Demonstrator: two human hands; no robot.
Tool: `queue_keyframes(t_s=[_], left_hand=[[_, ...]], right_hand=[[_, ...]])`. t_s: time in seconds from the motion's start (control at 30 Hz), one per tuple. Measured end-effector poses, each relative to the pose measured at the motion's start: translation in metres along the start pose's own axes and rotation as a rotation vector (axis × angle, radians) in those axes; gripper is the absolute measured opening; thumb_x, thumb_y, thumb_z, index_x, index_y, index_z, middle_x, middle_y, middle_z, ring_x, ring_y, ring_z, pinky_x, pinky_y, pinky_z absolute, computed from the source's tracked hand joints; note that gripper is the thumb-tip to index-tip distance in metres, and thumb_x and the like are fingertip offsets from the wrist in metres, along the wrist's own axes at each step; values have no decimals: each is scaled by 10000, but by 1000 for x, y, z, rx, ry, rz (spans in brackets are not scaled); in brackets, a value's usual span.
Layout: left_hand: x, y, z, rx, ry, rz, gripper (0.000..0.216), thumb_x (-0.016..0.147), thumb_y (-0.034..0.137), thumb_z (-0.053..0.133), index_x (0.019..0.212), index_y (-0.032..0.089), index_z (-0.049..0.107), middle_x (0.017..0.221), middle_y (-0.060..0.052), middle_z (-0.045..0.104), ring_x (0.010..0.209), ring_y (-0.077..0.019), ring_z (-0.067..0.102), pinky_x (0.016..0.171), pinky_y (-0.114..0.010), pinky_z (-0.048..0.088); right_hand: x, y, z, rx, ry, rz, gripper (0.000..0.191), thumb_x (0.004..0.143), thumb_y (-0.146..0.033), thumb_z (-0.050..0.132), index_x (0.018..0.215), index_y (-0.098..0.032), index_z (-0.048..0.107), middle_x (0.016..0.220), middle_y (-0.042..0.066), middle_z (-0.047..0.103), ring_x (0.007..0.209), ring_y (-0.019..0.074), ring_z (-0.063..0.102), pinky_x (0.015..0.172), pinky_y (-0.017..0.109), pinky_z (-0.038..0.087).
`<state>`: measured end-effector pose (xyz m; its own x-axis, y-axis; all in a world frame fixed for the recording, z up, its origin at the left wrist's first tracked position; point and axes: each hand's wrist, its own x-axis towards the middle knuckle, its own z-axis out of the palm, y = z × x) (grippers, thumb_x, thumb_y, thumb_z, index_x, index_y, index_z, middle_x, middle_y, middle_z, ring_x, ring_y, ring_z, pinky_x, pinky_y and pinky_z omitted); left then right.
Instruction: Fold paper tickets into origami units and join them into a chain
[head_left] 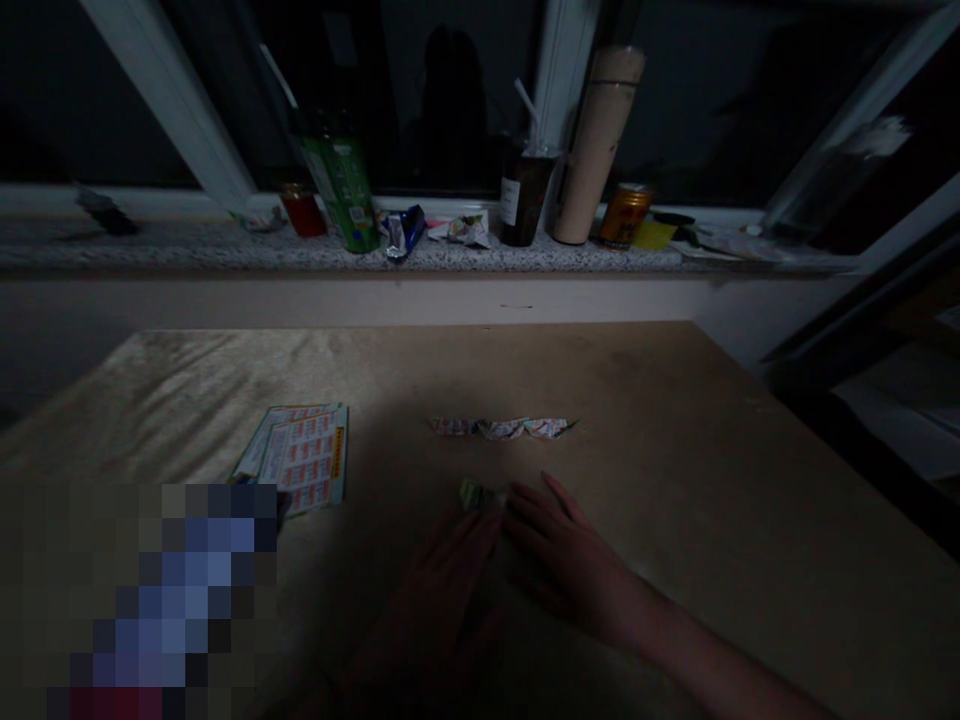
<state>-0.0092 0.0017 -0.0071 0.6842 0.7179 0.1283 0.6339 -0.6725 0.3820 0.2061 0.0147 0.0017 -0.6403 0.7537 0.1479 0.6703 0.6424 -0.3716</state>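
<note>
In the dim lower middle, a small folded printed paper (474, 494) lies on the table at my fingertips. My left hand (454, 560) is over its near edge, fingers together and pressed onto it. Just to the right, my right hand (562, 550) is palm down with its fingers stretched out, the tips close to the paper's right end. Whether they touch it is too dark to tell. Beyond both hands, several similar folded paper pieces (504, 429) form a row. Printed sheets (304, 460) with red and white blocks overlap on the left.
The brown table (637, 400) meets a wall below a speckled windowsill (442, 258). Along the sill stand a green container (345, 195), a dark cup with a straw (523, 200), a tall flask (596, 150) and an orange can (627, 215). A pixelated patch covers the lower left.
</note>
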Motion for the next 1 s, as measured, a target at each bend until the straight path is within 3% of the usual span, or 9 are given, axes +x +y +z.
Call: queue_keyframes(t_s=[0.23, 0.33, 0.43, 0.53, 0.77, 1.0], left_hand=[[4, 7, -5, 106, -112, -15, 794, 822, 236, 491, 1440, 189, -5, 1501, -24, 146, 1361, -284, 77, 1082, -488, 196], [4, 6, -3, 144, -123, 41, 757, 832, 276, 498, 1440, 218, 51, 1508, -33, 107, 1358, -304, 85, 1081, -518, 152], [3, 2, -1, 144, -114, 49, 719, 840, 288, 494, 1436, 252, 94, 1512, -54, 71, 1354, -311, 111, 1068, -514, 192], [3, -1, 1, 128, -101, 53, 761, 808, 303, 530, 1436, 247, 103, 1510, -85, 39, 1348, -326, 127, 1045, -501, 254], [4, -4, -5, 111, -159, 70, 792, 765, 456, 578, 1423, 245, 192, 1495, -119, 135, 1343, -343, 139, 1049, -528, 219], [-2, -15, -15, 66, -239, 59, 807, 825, 442, 494, 1435, 123, 73, 1499, -101, 127, 1360, -245, 120, 1083, -394, 223]], right_hand=[[-1, 5, 1, 46, 130, 38, 248, 836, -217, 535, 1082, -191, 543, 1066, 60, 623, 1184, 222, 454, 1099, 510, 159], [-1, 9, 4, 18, 259, 65, 227, 821, -172, 535, 1048, -170, 539, 1059, 81, 612, 1070, 200, 533, 1072, 478, 259], [-1, 12, 7, -64, 318, -1, 290, 829, -179, 531, 1119, -186, 531, 1116, 98, 595, 1089, 219, 520, 1033, 497, 312], [-1, 14, 11, -140, 324, -93, 364, 836, -178, 528, 1199, -200, 506, 1169, 92, 590, 1150, 237, 482, 1029, 529, 297], [-4, 13, 6, -253, 243, -245, 254, 883, -191, 504, 1129, -197, 566, 1043, 31, 670, 1137, 233, 498, 1089, 559, 140], [-2, 13, -5, -299, 152, -302, 213, 880, -185, 510, 1075, -167, 594, 992, 47, 675, 1025, 219, 559, 1085, 511, 203]])
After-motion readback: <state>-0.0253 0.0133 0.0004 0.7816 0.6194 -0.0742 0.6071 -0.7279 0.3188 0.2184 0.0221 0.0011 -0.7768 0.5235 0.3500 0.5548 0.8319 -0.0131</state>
